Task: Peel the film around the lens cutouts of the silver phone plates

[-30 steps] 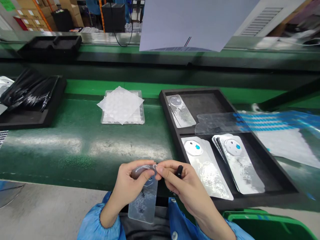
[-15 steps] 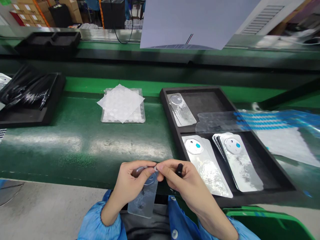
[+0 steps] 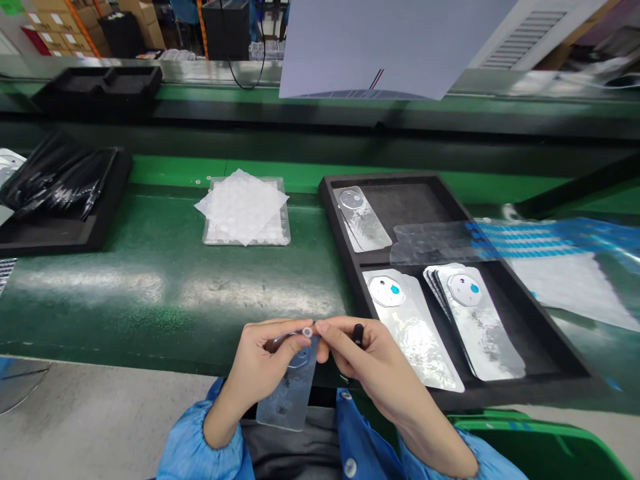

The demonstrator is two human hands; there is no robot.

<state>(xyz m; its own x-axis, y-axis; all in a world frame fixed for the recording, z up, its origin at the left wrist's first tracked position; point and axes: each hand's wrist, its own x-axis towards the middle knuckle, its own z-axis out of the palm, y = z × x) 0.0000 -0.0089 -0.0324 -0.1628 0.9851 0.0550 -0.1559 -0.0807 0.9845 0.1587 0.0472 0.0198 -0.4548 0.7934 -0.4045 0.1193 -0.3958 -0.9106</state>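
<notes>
My left hand [image 3: 273, 357] is closed round the upper end of a translucent phone back cover [image 3: 283, 400], which hangs down over my lap. A round camera area shows near its top, partly behind my thumb. At the fingertips a small white ring [image 3: 307, 332] faces me. My right hand [image 3: 363, 350], with a black band on one finger, pinches at the ring's right side, and both hands' fingertips almost meet there. To the right, a black foam tray [image 3: 543, 333] holds stacks of silvery phone back covers [image 3: 487, 333], some with a blue dot in the camera area.
White sheets [image 3: 243, 207] lie on a clear plastic tray at the bench's back. Blue-dotted film [image 3: 530, 241] crosses the foam tray's right edge. Black bags [image 3: 60, 177] fill another tray at left. A green bin [image 3: 540, 447] stands at lower right, and white paper [image 3: 395, 47] hangs overhead.
The small white ring has turned to face me more and shifted slightly up and left at my fingertips. Both hands stay in nearly the same place.
</notes>
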